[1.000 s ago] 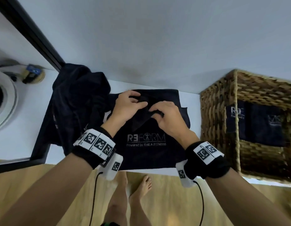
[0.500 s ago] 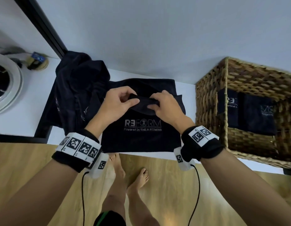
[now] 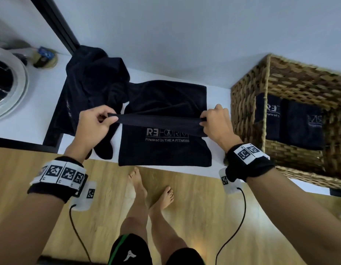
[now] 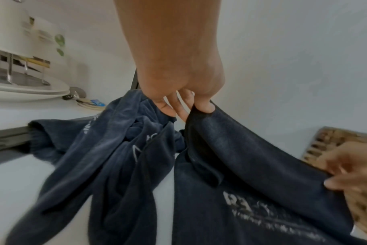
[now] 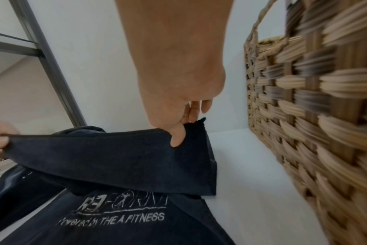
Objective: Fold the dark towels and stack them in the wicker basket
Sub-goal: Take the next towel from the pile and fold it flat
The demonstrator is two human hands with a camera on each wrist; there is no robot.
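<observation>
A dark towel [image 3: 166,148] with a white REFORM logo lies on the white counter [image 3: 28,123]. Its far edge is lifted and stretched between my hands. My left hand [image 3: 95,121] pinches the left end of that edge [image 4: 201,112]. My right hand [image 3: 215,121] pinches the right end [image 5: 184,131]. A heap of unfolded dark towels [image 3: 93,88] lies to the left, partly under the held towel. The wicker basket [image 3: 246,111] stands at the right with folded dark towels [image 3: 292,121] inside.
A white round appliance [image 3: 7,83] and a small round dish with a blue item [image 3: 45,56] sit at the far left. A dark frame post [image 3: 56,25] runs up the wall. Below the counter edge are the wooden floor and my bare feet [image 3: 150,190].
My hands were together at the towel's middle; they have moved apart, left and right, pulling the lifted edge taut into a straight band across the towel.
</observation>
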